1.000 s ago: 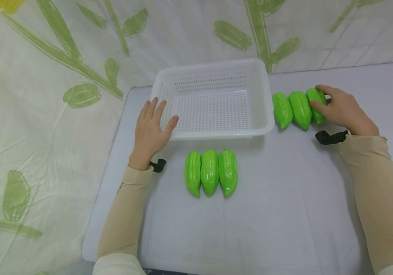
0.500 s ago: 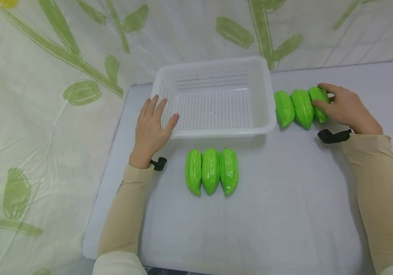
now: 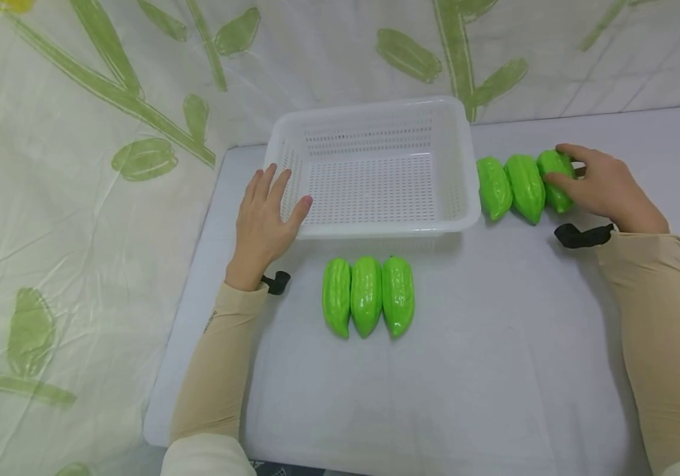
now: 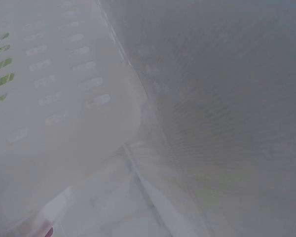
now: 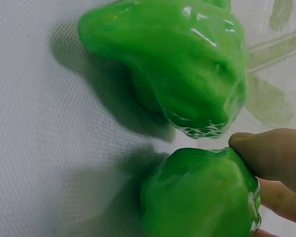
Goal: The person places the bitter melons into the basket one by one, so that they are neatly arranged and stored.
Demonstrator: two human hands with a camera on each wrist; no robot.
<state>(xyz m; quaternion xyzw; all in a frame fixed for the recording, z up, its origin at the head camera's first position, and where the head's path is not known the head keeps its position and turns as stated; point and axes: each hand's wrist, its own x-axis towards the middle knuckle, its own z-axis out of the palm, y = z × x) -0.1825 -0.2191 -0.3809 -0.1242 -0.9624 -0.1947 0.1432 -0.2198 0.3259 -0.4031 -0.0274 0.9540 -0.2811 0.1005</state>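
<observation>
My right hand (image 3: pixel 604 185) pinches a glossy green ridged gourd (image 3: pixel 556 180), the outermost of three lying side by side right of the basket. In the right wrist view the thumb (image 5: pixel 264 150) lies along the upper edge of that gourd, with fingers behind it. A neighbouring gourd (image 5: pixel 182 59) lies a small gap away. My left hand (image 3: pixel 262 218) has its fingers spread over the left front corner of a white plastic basket (image 3: pixel 384 231). The left wrist view shows only the basket's slotted wall (image 4: pixel 54 113) up close.
Three more green gourds (image 3: pixel 366 296) stand in a row on the white table (image 3: pixel 464 370) in front of the basket. Behind the table hangs a leaf-patterned curtain (image 3: pixel 328 59). Black wrist camera mounts (image 3: pixel 583 235) project from the sleeves.
The head view has shifted slightly. Both hands, the gourds and the basket keep nearly the same places relative to one another.
</observation>
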